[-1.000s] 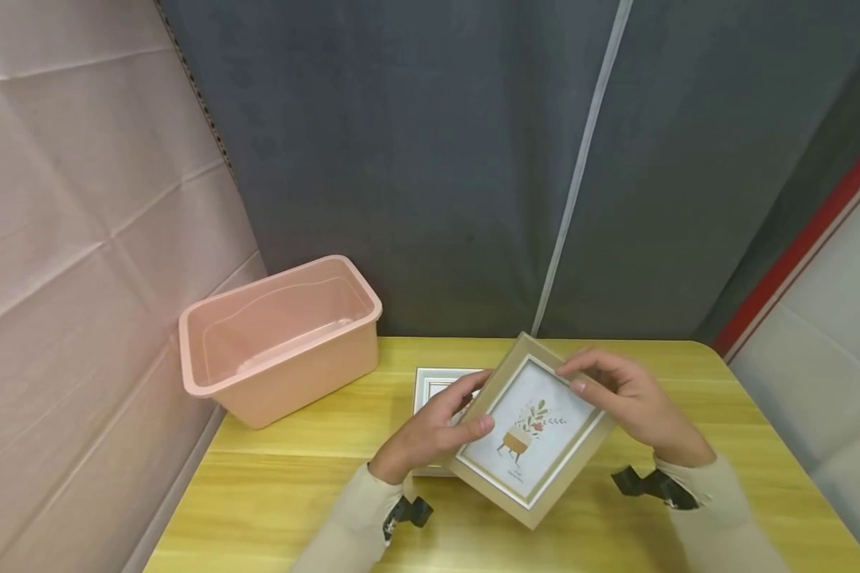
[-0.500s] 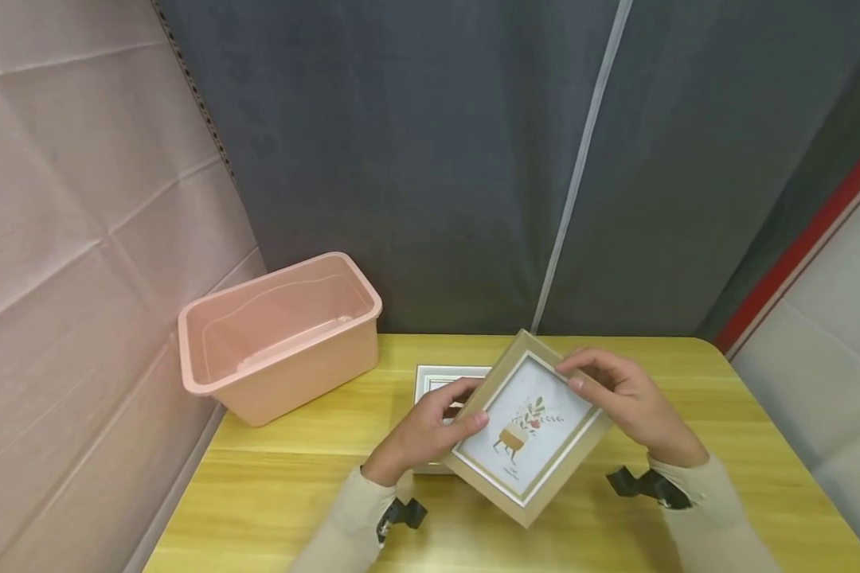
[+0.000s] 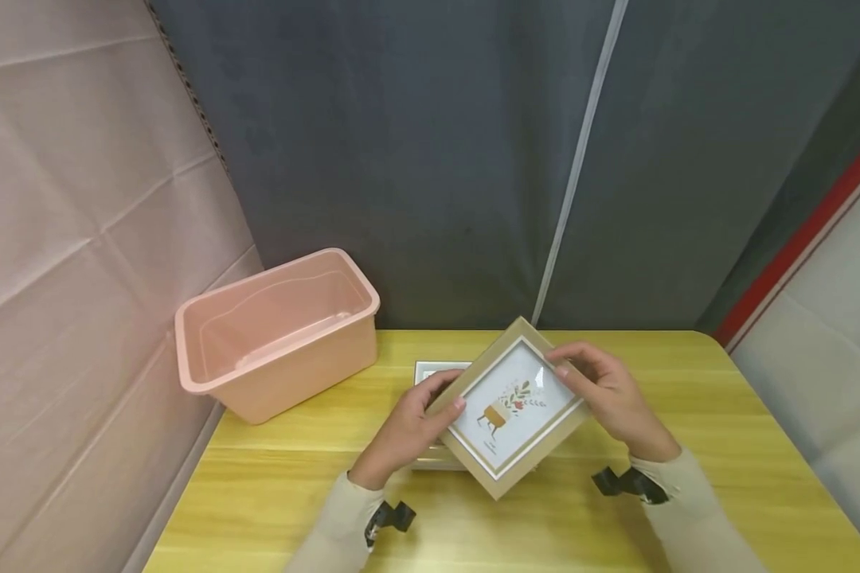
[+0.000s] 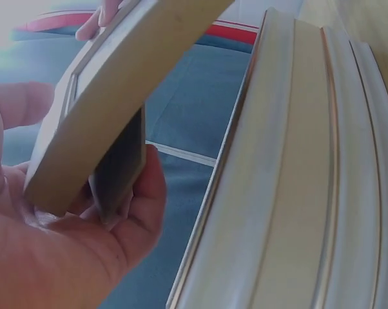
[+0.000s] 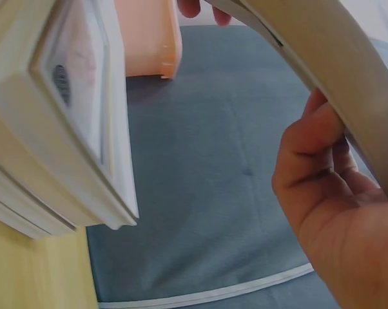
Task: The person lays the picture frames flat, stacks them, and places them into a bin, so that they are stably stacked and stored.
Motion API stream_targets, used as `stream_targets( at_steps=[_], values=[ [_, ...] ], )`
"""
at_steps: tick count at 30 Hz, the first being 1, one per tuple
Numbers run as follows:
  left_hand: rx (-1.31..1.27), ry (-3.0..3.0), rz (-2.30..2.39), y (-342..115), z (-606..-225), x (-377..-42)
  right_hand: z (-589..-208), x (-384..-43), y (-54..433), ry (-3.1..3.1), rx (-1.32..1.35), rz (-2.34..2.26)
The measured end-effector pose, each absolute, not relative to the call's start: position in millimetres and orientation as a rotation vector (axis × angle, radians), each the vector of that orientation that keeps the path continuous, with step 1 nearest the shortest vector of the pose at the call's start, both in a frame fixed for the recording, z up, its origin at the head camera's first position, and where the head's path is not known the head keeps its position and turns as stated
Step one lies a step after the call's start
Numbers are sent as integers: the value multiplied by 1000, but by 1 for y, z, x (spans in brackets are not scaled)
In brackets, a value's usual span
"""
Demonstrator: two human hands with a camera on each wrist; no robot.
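Tilted above the table, a beige picture frame (image 3: 466, 459) shows a print of a flower pot on legs. My left hand (image 3: 408, 422) grips its left side, thumb on the front and fingers behind. In the left wrist view a dark stand leg (image 4: 122, 168) projects from the frame's back, against the left hand's fingers. At the upper right edge my right hand (image 3: 612, 394) holds the frame, thumb on the front face and fingers curled at the edge. Below lies a stack of pale picture frames (image 4: 303, 161), mostly hidden in the head view.
A pink plastic bin (image 3: 279, 326) stands at the back left of the wooden table (image 3: 294, 493), with nothing seen inside. Behind the table hangs a dark grey curtain (image 3: 401, 159). Pale cloth walls (image 3: 79, 239) close in the left side.
Both hands have carried the beige picture frame a little left and up in the head view. Its grip looks the same, and a glare spot now shows on the glass.
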State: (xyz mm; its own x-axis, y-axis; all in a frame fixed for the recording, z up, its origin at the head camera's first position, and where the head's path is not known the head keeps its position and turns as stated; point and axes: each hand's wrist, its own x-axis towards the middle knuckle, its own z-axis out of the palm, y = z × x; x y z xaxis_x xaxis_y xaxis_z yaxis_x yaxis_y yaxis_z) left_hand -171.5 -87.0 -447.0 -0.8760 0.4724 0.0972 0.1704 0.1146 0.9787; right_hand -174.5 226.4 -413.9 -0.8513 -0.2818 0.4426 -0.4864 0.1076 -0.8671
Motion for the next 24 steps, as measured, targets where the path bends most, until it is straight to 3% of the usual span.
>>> stream_targets(
  at_steps=[13, 24],
  values=[
    [464, 2306, 1914, -103, -460, -169, -438, -178, 211, -2169, 540, 1943],
    [432, 2073, 2130, -109, -466, -165, -450, -178, 190, -2117, 250, 2027]
  ],
)
